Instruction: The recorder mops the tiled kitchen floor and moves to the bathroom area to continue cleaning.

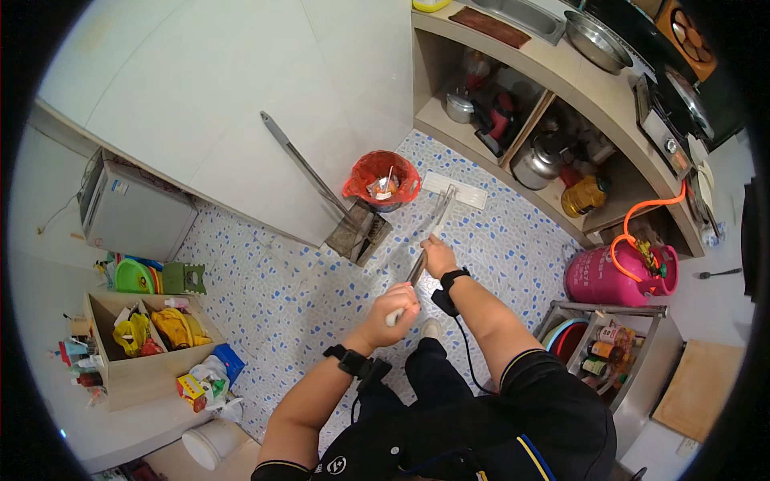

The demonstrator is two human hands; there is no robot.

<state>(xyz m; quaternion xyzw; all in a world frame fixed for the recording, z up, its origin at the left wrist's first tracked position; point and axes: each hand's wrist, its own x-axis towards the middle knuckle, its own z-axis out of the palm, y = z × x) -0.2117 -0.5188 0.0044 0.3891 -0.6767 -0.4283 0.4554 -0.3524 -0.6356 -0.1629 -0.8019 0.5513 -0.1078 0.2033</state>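
Both my hands grip the metal pole of a flat mop. My left hand (390, 314) is closed around the pale end of the mop handle (415, 273), nearest my body. Further down the pole, my right hand (439, 255) is wrapped around it. The white flat mop head (455, 190) lies on the speckled tile floor (289, 312), between the red-lined trash bin and the counter's open shelves. Each wrist wears a black strap with a device and cable.
A dustpan (359, 231) and a grey long handle (301, 162) lean by the trash bin (383, 180). To the right stand a pink gas cylinder (619, 275) with an orange hose (628, 222) and a bottle rack (637, 343). A wooden box (153, 367) is at left.
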